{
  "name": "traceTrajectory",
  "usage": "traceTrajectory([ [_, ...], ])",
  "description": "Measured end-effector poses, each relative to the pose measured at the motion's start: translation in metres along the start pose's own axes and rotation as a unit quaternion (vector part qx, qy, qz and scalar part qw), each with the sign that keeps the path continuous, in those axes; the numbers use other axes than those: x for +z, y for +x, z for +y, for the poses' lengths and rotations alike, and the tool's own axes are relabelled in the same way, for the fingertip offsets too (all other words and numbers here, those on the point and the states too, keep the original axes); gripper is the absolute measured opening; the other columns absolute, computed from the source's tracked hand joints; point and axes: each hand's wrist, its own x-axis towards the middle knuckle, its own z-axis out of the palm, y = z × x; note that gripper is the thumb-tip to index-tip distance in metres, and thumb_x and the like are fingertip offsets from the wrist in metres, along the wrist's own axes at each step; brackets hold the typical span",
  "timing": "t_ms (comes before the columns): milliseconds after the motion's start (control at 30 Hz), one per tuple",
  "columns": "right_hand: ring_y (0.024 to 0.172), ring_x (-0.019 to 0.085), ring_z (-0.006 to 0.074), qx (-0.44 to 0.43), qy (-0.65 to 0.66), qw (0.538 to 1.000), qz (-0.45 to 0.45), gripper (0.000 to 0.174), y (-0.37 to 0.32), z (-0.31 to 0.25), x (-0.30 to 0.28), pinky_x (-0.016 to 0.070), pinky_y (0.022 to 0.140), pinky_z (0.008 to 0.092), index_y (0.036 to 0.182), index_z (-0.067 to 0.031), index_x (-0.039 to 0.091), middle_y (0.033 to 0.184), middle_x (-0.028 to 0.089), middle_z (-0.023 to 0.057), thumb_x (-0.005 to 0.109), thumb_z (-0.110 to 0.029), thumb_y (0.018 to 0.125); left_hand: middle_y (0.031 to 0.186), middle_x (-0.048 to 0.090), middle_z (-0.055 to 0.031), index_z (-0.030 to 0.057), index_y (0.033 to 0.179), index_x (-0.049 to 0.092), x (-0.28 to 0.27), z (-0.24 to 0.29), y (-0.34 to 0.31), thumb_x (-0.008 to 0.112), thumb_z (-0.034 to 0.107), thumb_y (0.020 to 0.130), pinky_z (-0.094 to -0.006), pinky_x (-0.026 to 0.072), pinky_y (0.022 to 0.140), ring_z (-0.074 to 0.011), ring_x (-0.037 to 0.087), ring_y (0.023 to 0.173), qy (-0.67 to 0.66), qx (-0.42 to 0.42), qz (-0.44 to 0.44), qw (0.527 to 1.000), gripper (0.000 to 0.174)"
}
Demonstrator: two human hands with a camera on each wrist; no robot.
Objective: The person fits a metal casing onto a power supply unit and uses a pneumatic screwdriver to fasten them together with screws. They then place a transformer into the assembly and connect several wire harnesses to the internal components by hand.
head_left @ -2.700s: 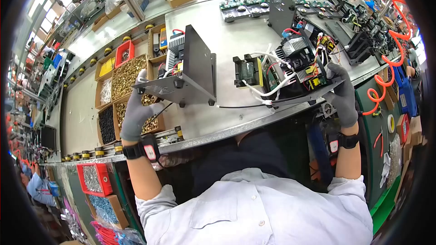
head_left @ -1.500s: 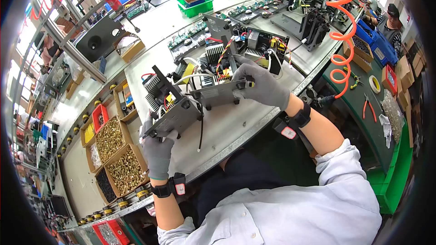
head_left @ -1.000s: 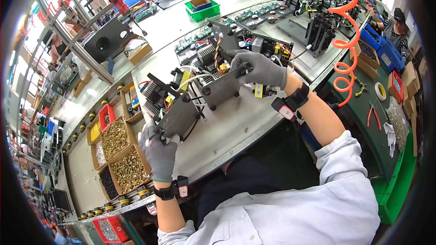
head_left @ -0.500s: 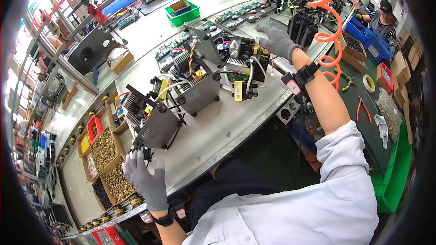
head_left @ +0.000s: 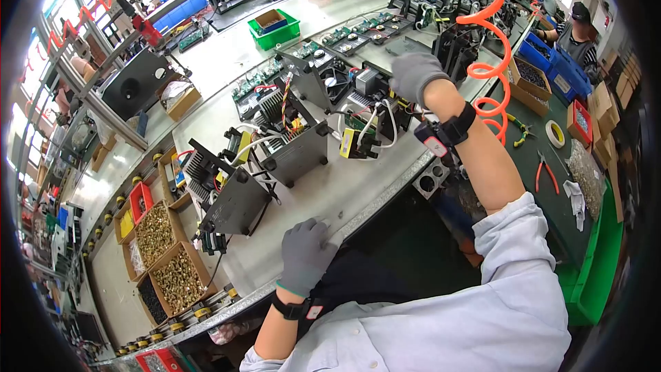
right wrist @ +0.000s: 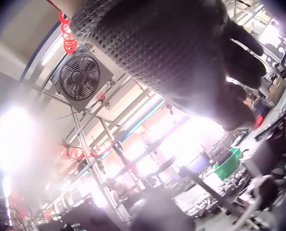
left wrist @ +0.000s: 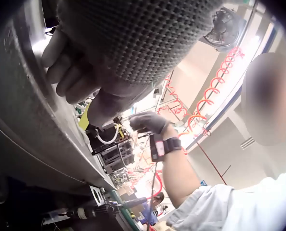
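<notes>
Gloves on both hands, and I'm watching them over the bench [head_left: 323, 203]: the left hand [head_left: 306, 256] hovers by the front edge, fingers loosely bent, nothing in its grasp, though I can't tell whether the fingertips touch the metal. Up comes my look at the right hand [head_left: 418, 77], well apart from the left and further toward the back; it's half-curled, its wrist camera shows nothing between fingers and thumb, and it sits just beside the wired unit [head_left: 359, 120], the one nearest the bench's right end, whose yellow-faced coil [head_left: 348, 143] points at the front edge. Next along to the left I've got the middle unit [head_left: 296, 158], black panel upright, and then the left unit [head_left: 237, 203], nearest the left end, its panel facing the front edge with a dark cable hanging beside it. Beyond its corner, cardboard trays hold brass fittings [head_left: 177, 279]. Along the back run circuit boards [head_left: 344, 41], with the orange coiled hose [head_left: 490, 72] dangling past the right hand.
</notes>
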Motion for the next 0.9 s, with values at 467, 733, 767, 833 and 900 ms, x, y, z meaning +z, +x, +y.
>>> traceTrajectory([
  [467, 0.092, 0.068, 0.0349, -0.038, 0.371, 0.892, 0.254, 0.023, 0.110, -0.092, -0.001, 0.0532, 0.081, 0.0449, 0.097, -0.0080, 0.072, 0.095, 0.070, 0.0208, 0.059, -0.020, 0.082, 0.085, 0.064, -0.0071, 0.0105, 0.086, 0.069, 0.027, -0.017, 0.004, 0.070, 0.019, 0.076, -0.0405, 0.0453, 0.072, -0.0295, 0.060, 0.082, -0.006, 0.006, 0.074, 0.997, 0.013],
  [733, 0.072, 0.069, 0.0216, -0.309, 0.323, 0.734, 0.511, 0.020, -0.079, -0.009, -0.080, 0.0514, 0.062, 0.0340, 0.103, -0.0041, 0.067, 0.084, 0.069, 0.0124, 0.060, -0.017, 0.089, 0.110, 0.062, -0.0146, 0.0034, 0.109, 0.060, 0.023, 0.000, 0.004, 0.069, 0.021, 0.079, -0.0427, 0.0458, 0.082, -0.0322, 0.060, 0.098, -0.025, 0.012, 0.090, 0.996, 0.036],
  [767, 0.074, 0.069, 0.0207, -0.334, 0.250, 0.741, 0.526, 0.018, -0.110, -0.003, -0.083, 0.0505, 0.060, 0.0330, 0.101, -0.0047, 0.068, 0.085, 0.069, 0.0109, 0.060, -0.013, 0.087, 0.114, 0.060, -0.0169, 0.0015, 0.114, 0.057, 0.018, 0.011, 0.008, 0.071, 0.023, 0.078, -0.0435, 0.0453, 0.086, -0.0344, 0.057, 0.103, -0.032, 0.047, 0.176, 0.983, 0.044],
  [833, 0.076, 0.070, 0.0191, -0.357, 0.132, 0.764, 0.521, 0.017, -0.177, 0.005, -0.081, 0.0488, 0.057, 0.0300, 0.097, -0.0069, 0.070, 0.089, 0.070, 0.0081, 0.063, -0.008, 0.082, 0.118, 0.057, -0.0192, -0.0005, 0.119, 0.054, 0.005, 0.031, 0.016, 0.073, 0.025, 0.077, -0.0443, 0.0447, 0.090, -0.0367, 0.055, 0.108, -0.046, 0.083, 0.258, 0.962, 0.052],
  [900, 0.077, 0.070, 0.0180, -0.356, 0.069, 0.795, 0.486, 0.018, -0.237, 0.002, -0.075, 0.0468, 0.054, 0.0263, 0.093, -0.0101, 0.071, 0.091, 0.071, 0.0059, 0.068, -0.008, 0.075, 0.126, 0.051, -0.0231, -0.0032, 0.127, 0.048, -0.012, 0.050, 0.025, 0.075, 0.028, 0.075, -0.0487, 0.0417, 0.097, -0.0420, 0.050, 0.115, -0.036, 0.138, 0.365, 0.920, 0.066],
])
